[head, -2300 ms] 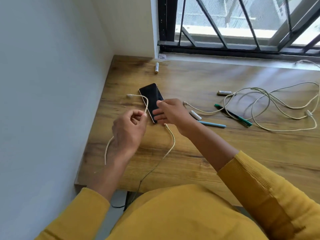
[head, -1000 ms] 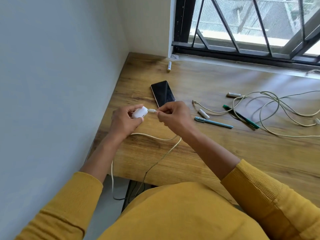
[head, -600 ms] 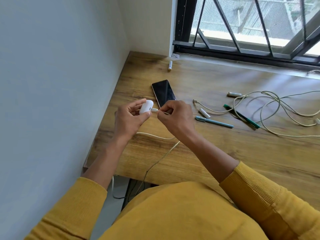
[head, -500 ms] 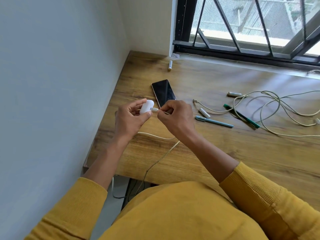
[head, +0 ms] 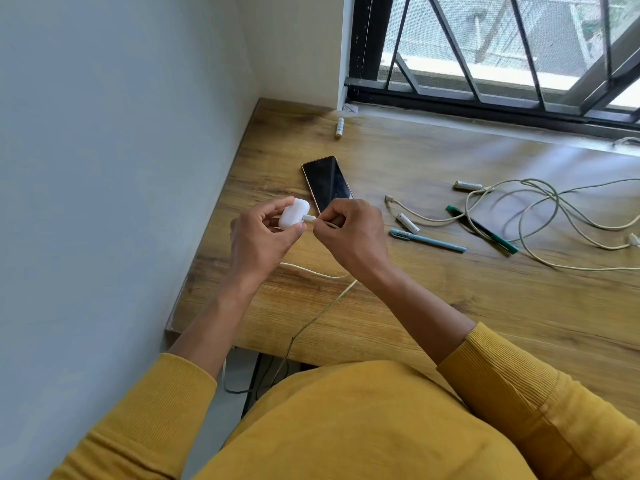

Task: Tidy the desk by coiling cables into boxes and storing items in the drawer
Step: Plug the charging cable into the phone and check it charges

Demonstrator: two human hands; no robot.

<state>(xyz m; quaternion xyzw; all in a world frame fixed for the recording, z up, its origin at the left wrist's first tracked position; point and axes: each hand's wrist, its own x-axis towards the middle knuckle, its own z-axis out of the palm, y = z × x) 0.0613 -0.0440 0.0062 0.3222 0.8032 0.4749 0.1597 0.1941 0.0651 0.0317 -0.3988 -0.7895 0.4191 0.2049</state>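
Above the wooden desk (head: 450, 306), my left hand (head: 258, 242) grips a small white earbud case (head: 293, 213). My right hand (head: 353, 233) pinches the plug (head: 309, 218) of a white cable at the case's end. That cable (head: 311, 270) runs under my hands and drops over the desk's front edge. A black phone (head: 327, 183) lies flat just behind my hands. A tangle of white cables (head: 540, 216) spreads over the right side of the desk.
A light blue pen (head: 427, 240) and a green pen (head: 485, 230) lie right of my hands. Batteries lie near the cables (head: 407, 223) (head: 467, 185), and another battery (head: 339, 128) lies by the window sill. A grey wall bounds the desk on the left.
Earlier both hands handled the white cable beside the phone. Since then my left hand has picked up the earbud case and my right hand has taken hold of the plug at its end.
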